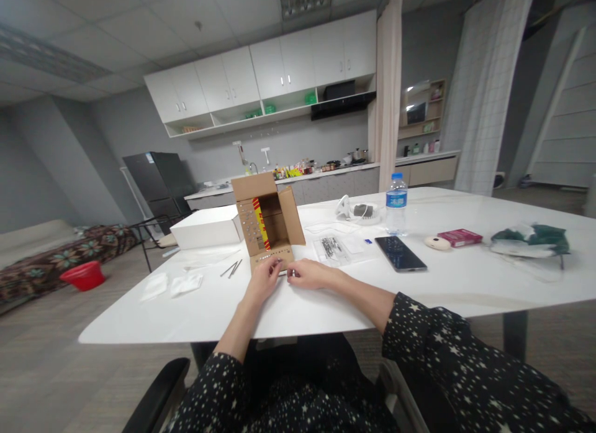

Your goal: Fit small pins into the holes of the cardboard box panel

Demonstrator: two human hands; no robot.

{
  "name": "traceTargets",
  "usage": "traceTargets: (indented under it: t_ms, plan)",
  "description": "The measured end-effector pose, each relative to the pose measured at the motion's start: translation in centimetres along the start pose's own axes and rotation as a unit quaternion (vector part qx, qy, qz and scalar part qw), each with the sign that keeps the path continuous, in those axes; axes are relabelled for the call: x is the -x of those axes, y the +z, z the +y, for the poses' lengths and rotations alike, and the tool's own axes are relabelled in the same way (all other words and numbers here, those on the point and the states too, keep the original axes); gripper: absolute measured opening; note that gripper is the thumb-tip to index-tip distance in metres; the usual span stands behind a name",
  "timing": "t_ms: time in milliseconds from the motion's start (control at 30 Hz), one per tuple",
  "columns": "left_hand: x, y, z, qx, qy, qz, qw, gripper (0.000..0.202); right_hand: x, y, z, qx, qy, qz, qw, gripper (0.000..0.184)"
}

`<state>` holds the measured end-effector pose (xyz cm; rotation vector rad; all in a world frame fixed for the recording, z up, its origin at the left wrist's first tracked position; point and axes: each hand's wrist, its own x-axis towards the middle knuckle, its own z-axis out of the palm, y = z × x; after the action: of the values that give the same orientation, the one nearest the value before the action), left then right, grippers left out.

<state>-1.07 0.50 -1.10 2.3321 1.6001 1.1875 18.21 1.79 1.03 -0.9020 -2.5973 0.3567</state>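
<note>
Two hands [264, 276] (one cardboard box [267, 225])

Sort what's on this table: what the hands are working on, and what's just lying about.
In hand: left hand and right hand meet at the front flap of the open cardboard box; what they pinch is too small to tell.

Lying about: white box, water bottle, phone, red packet.
</note>
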Motion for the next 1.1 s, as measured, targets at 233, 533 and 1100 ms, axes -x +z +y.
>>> traceTargets:
  t_ms: [233, 533, 1100]
  plan:
    - [0.05, 0.11, -0.35, 0.000, 0.016, 0.008, 1.000, 0.027, -0.04, 0.09, 0.14, 0.002, -0.003, 0.000, 1.000, 0.024]
    - [0.08, -0.05, 0.02, -0.004, 0.007, -0.001, 1.000, 0.027, 0.12, -0.25, -0.19, -0.001, 0.004, -0.007, 1.000, 0.023]
    - [0.20, 0.17, -0.11, 0.017, -0.018, -0.050, 0.998, 0.026, 0.25, -0.30, -0.30, 0.002, -0.001, -0.005, 1.000, 0.025]
